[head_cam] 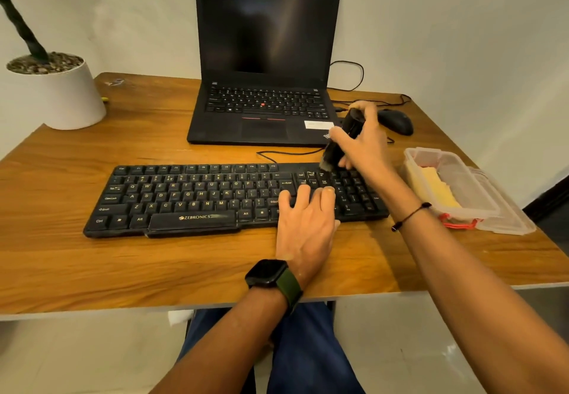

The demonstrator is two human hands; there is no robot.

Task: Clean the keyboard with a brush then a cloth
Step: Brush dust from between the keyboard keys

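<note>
A black keyboard [191, 196] lies across the middle of the wooden table. My right hand [365, 139] grips a black brush [337, 144], tilted, with its bristles touching the keys at the upper right of the keyboard near the number pad. My left hand [304, 218] rests flat on the keyboard's right half, fingers spread over the keys around the arrow block. A yellow cloth [435, 188] lies folded inside a clear plastic box [480, 208] to the right of the keyboard.
An open black laptop [264, 64] stands behind the keyboard. A black mouse [395, 121] and its cables lie at the back right. A white plant pot [58, 94] sits at the back left corner. The table's front edge [184, 304] is close to my knees.
</note>
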